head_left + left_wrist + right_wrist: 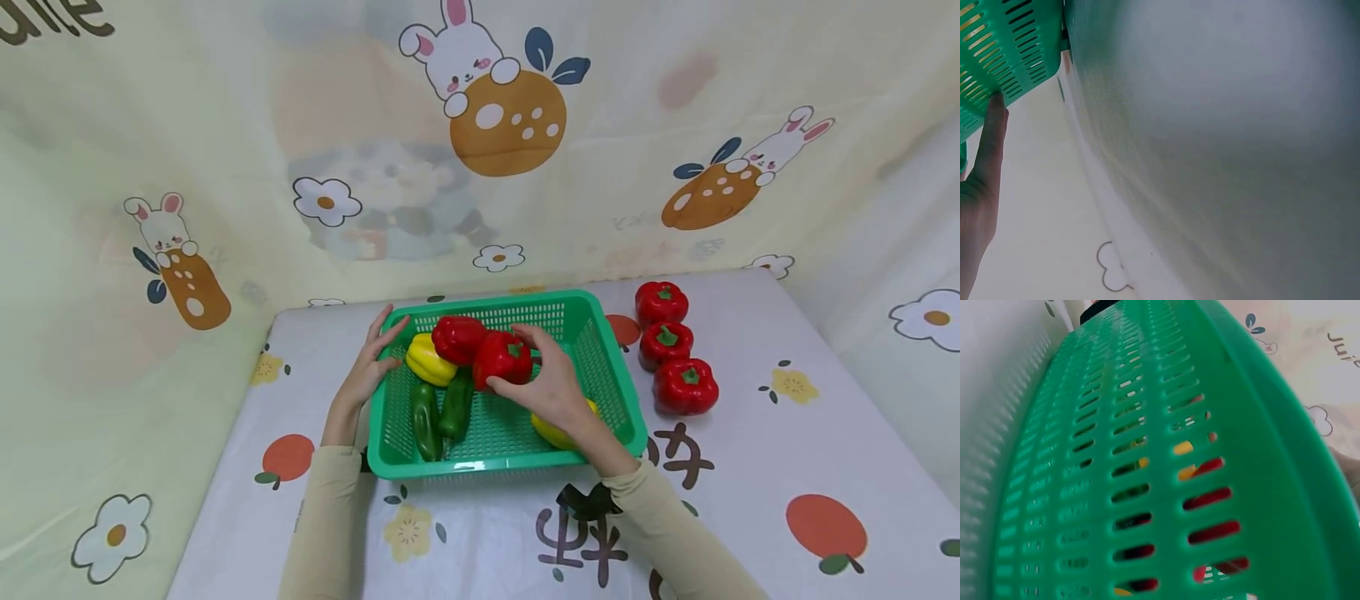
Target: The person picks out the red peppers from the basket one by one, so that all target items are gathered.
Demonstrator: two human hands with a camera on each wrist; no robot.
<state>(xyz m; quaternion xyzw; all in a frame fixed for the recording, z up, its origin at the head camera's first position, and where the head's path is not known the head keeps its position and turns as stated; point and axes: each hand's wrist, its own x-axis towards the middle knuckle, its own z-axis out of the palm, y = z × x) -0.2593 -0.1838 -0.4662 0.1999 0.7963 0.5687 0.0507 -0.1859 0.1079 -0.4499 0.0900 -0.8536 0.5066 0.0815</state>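
Right hand [553, 382] wide around 1 pepper [498, 362]

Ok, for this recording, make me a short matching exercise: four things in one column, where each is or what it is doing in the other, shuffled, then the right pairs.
Column one
1. Left hand
2. Two green peppers
3. Right hand
4. Row of three red peppers

Column two
A. Holding a red pepper
B. On the table, to the right of the basket
C. Touching the basket's left side
D. Lying inside the basket, in its left half

Right pairs
1-C, 2-D, 3-A, 4-B
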